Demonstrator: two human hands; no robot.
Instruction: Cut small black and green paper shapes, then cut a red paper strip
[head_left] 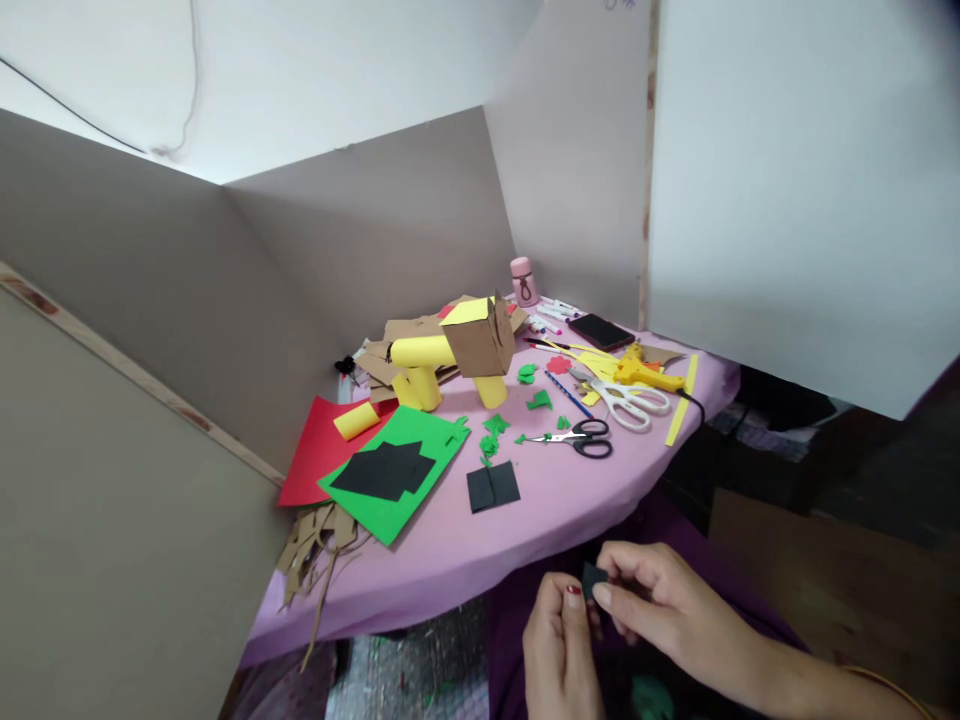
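Left hand (564, 640) and right hand (660, 600), each grip closed on the small black paper piece (592, 579) held between them, in front of the pink-covered tabletop (450, 545) bearing black-handled scissors (589, 438).

Both hands' fingers (574, 600) pinch a small black paper piece (593, 578) — below the table (442, 555).

The rumpled matt purple cloth covering the table (420, 590) looks like fabric. On it, the black-handled scissors (576, 438) have shiny metal blades and smooth plastic-looking handles. Left of them, the flat green sheet (431, 490) looks like matt paper; beyond them, the dark rectangular phone (601, 331) looks smooth and glossy.
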